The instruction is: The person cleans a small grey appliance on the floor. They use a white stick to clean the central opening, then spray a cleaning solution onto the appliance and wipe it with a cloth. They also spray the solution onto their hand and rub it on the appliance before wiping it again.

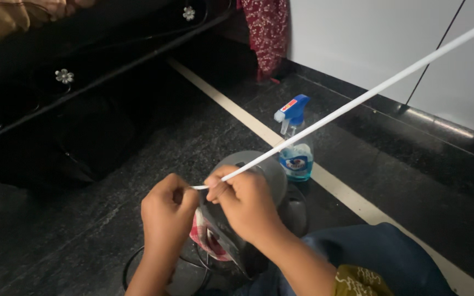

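Note:
A long white cord [357,101] runs from the upper right corner down to my hands at the middle bottom. My left hand [167,216] pinches the cord's near end, fingers closed. My right hand [245,203] grips the cord just beside it, knuckles up. Both hands hover over a grey fan body [272,167] lying on the floor, with a red-and-white checked cloth [199,233] tucked under my left hand. A dark wire guard ring [133,266] curves below the left wrist.
A clear spray bottle with a blue trigger head [294,148] stands on the dark stone floor beyond the fan. A cream floor strip [237,112] runs diagonally. Black metal bed frame [83,82] at left, red patterned fabric [264,33] hanging at top, white wall [368,38] at right.

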